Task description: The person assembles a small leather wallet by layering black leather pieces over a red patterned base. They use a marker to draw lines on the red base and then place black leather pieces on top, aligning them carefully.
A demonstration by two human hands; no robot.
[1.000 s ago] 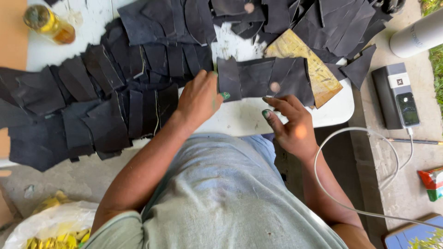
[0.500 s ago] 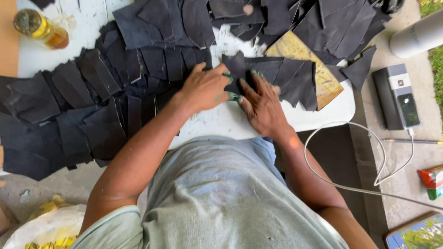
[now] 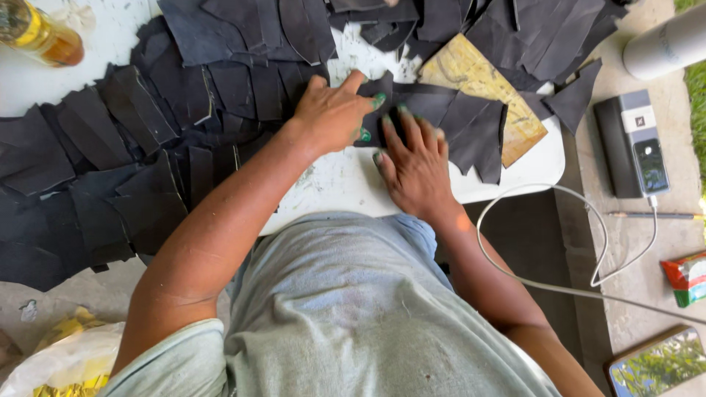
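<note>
- Head view: your left hand and right hand lie side by side, both pressing flat, fingers spread, gripping nothing, on one black piece.
- That piece lies on the white table, its long axis running right toward the tan board; your right hand is nearer its middle.

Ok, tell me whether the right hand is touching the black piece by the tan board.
Touching. The head view shows the right hand lying flat, fingers spread, on the black piece that overlaps the tan board.
</note>
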